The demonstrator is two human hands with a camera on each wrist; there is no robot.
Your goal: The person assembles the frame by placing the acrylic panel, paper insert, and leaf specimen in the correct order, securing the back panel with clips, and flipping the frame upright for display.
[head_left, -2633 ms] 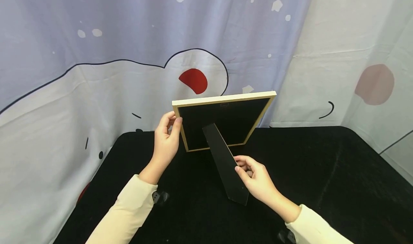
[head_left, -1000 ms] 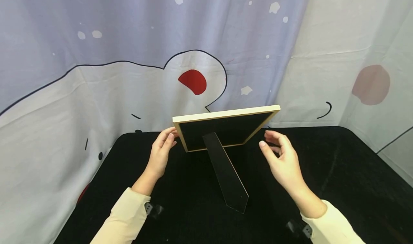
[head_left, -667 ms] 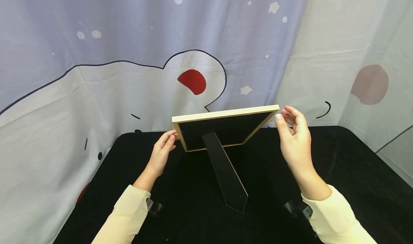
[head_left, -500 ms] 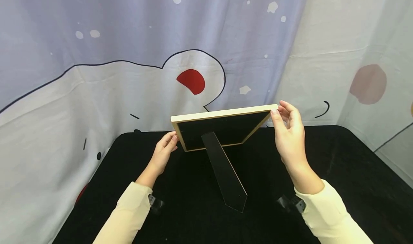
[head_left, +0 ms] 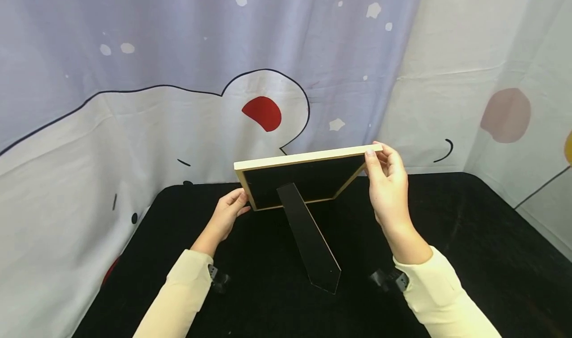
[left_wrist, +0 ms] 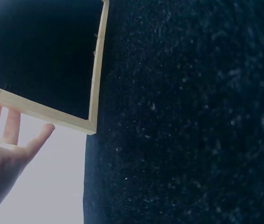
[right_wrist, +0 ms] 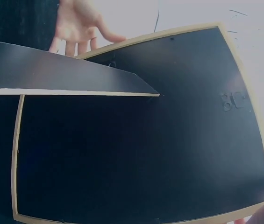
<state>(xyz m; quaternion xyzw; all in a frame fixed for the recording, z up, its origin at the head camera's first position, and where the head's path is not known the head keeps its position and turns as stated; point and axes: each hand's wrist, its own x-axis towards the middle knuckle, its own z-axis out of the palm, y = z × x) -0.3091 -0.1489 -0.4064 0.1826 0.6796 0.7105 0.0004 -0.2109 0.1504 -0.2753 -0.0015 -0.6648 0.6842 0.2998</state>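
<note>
A picture frame (head_left: 313, 156) with a pale wooden border and black backing stands tilted on the black table, its back towards me. Its black easel leg (head_left: 309, 238) is swung out and slants down to the table. My left hand (head_left: 225, 215) holds the left side edge low down, thumb on the near side; in the left wrist view its fingers (left_wrist: 11, 127) pass behind the wooden border. My right hand (head_left: 388, 189) grips the upper right corner, thumb on the back edge and fingers behind. Only part of the right hand shows in its own wrist view.
The black cloth-covered table (head_left: 469, 238) extends around the frame on every side. Behind it hangs a printed curtain (head_left: 187, 129), close to the table's far edge. Small black cameras are strapped at both wrists.
The right hand has left the easel leg, moved up and right, and taken hold of the upper right corner. The frame leans back further, and the left hand has slid lower along its edge.
</note>
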